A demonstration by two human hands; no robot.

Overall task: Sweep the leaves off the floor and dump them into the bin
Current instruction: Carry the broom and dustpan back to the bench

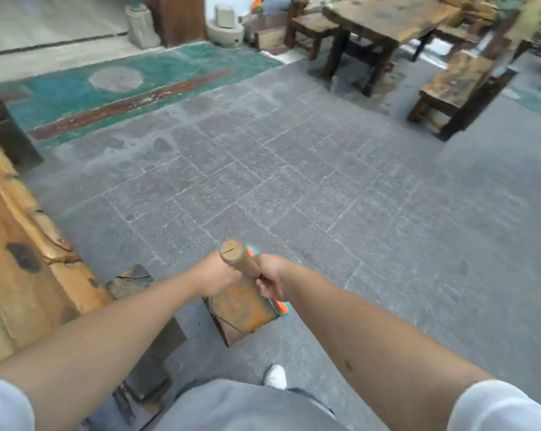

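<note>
The grey stone-paved floor fills most of your view, its slabs marked off by pale joints. Toward 10 o'clock it gives way to a teal painted patch crossed by a worn red-brown stripe. Along your 9 o'clock side runs a big, knotty log bench, varnished orange-yellow with dark knots. At 1 o'clock, well away from you, stands a rough wooden table, with a wooden bench beside it at 2 o'clock. At 12 o'clock, by the far wall, sits a pale stone base.

Directly under your hands is a small square wooden stool, close to the end of the log bench.

You hold a wooden broom handle with both hands, its cut end pointing up toward the camera. Your left hand is wrapped around it on the 9 o'clock side; your right hand grips it from the 3 o'clock side, fingers curled round the shaft. The two hands almost touch. A teal and orange broom head shows in slivers behind your right hand and at the stool's right edge, low near the floor.

Your white shoe peeks out at 6 o'clock.
</note>
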